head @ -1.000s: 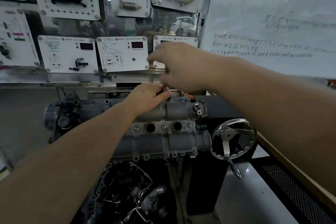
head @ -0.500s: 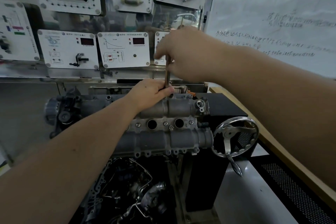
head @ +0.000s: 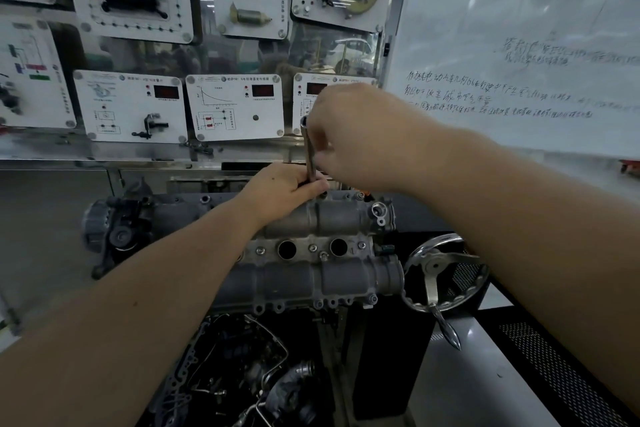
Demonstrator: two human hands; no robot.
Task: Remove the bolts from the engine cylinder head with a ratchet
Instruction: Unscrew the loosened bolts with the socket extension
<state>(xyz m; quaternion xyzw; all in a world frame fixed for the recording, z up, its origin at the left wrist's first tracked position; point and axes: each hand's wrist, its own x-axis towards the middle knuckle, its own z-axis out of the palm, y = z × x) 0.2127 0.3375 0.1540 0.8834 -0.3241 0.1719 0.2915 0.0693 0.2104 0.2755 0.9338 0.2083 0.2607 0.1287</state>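
A grey cast-metal engine cylinder head [head: 311,253] sits on its stand below a wall of white instrument panels [head: 235,107], with a chrome handwheel [head: 443,270] just beside its right end. At the far edge of the head, a slim, shiny steel ratchet extension bar [head: 309,152] stands nearly upright. The left hand [head: 287,187] curls around the bar's lower end, right where it meets the casting, steadying it there. The right hand [head: 356,135] is closed on the bar's upper part, fingers pinching it; the ratchet handle itself cannot be made out behind this hand. Several small silver bolts [head: 312,247] remain seated between the two round plug holes and along the near flange. The step in hand looks like loosening a far-edge bolt. Next, the tool probably needs turning while kept square on the bolt, so the socket does not slip off.
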